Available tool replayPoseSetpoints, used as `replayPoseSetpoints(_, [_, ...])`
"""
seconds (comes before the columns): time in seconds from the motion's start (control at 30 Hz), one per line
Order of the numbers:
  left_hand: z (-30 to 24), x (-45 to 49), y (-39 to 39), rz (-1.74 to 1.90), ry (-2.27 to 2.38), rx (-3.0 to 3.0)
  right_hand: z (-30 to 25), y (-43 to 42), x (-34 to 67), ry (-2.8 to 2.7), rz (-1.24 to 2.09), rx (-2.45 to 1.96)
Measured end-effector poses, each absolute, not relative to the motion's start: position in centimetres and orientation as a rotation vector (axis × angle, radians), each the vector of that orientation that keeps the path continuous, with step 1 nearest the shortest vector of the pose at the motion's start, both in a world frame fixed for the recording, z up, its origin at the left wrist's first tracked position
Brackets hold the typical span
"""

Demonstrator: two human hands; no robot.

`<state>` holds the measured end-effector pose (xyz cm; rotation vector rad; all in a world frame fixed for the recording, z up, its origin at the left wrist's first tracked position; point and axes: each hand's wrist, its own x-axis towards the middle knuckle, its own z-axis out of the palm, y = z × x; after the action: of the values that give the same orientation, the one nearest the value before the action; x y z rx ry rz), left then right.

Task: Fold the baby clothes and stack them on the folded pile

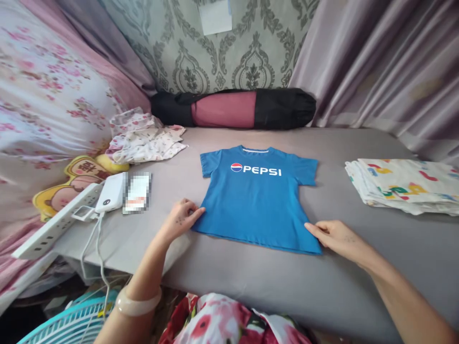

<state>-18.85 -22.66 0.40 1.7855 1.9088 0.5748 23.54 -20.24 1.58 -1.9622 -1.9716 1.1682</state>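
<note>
A blue T-shirt [251, 205] with white PEPSI lettering lies flat and spread out, its neck pointing away from me. My left hand [182, 217] pinches the left side edge of the shirt near the hem, thumb on top. On the other side my right hand [333, 236] grips the right side edge close to the bottom corner. The fabric between both hands looks smooth, with the hem running slightly downward to the right. The fingertips beneath the cloth are hidden.
Folded patterned cloth [405, 186] lies at right, a crumpled printed cloth [147, 138] at back left. A black-and-pink roll [224, 110] rests along the wall. At left are a power strip [53, 227], a white power bank [111, 193] with cables and a yellow cushion [79, 184].
</note>
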Motion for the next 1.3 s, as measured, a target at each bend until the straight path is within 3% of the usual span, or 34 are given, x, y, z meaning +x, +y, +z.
replayPoseSetpoints(0.73, [0.2, -18.8, -25.1, 0.549, 1.943, 1.469, 1.1, -22.2, 24.2, -2.146, 0.991, -1.912])
replayPoseSetpoints(0.93, [2.2, -17.8, -23.9, 0.662, 1.905, 1.220, 2.7, -20.4, 25.0, -2.321, 1.022, -1.871])
replayPoseSetpoints(1.0, [3.0, -17.4, -22.7, 0.707, 1.846, 1.086, 3.2, -18.5, 25.2, -2.256, 0.904, -1.903])
replayPoseSetpoints(1.13, [2.9, -16.9, -19.3, 0.789, 1.750, 0.929, 2.7, -14.2, 24.8, -2.077, 0.294, -1.926])
replayPoseSetpoints(1.3, [1.3, -16.7, -15.0, 0.877, 1.665, 0.842, 1.1, -11.3, 23.9, -2.271, 0.054, -1.831])
